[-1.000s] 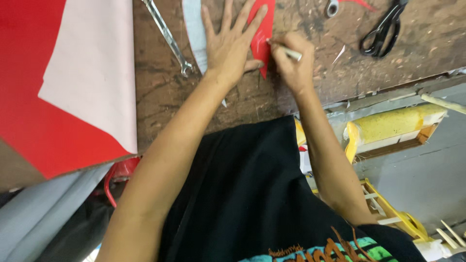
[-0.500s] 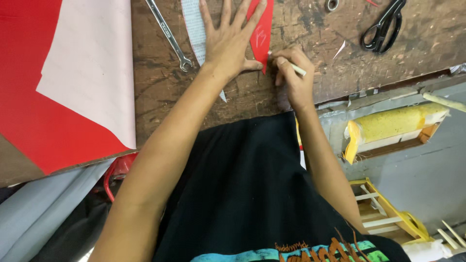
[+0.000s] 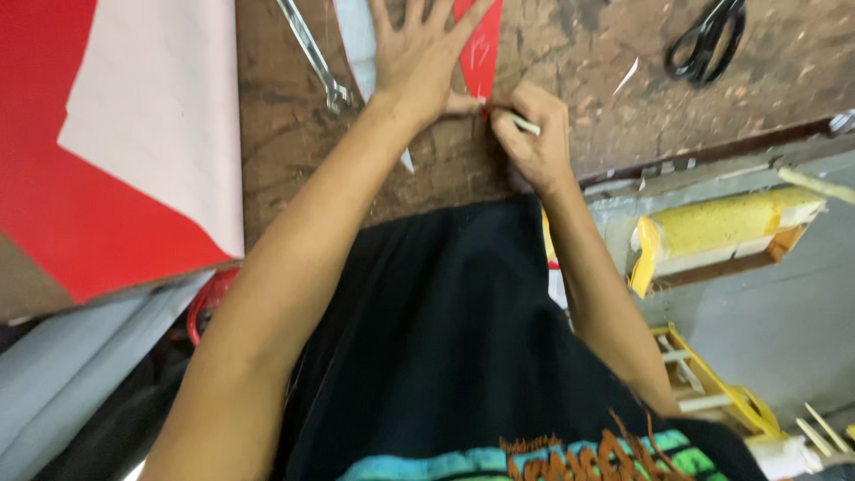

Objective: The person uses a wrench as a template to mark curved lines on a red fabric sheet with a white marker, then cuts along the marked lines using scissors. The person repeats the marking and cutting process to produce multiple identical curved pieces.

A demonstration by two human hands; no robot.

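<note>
both hands: left hand (image 3: 419,67) flat on red strip (image 3: 481,44), right hand (image 3: 533,142) pinching pencil (image 3: 524,125)

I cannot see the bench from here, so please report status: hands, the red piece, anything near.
Left hand flat on red piece. Right hand grips white pen at its tip. Scissors and wrench lie apart, not in the way.

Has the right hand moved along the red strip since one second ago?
Yes. The right hand with its white tool slid toward the person, down the red strip to its tip.
</note>
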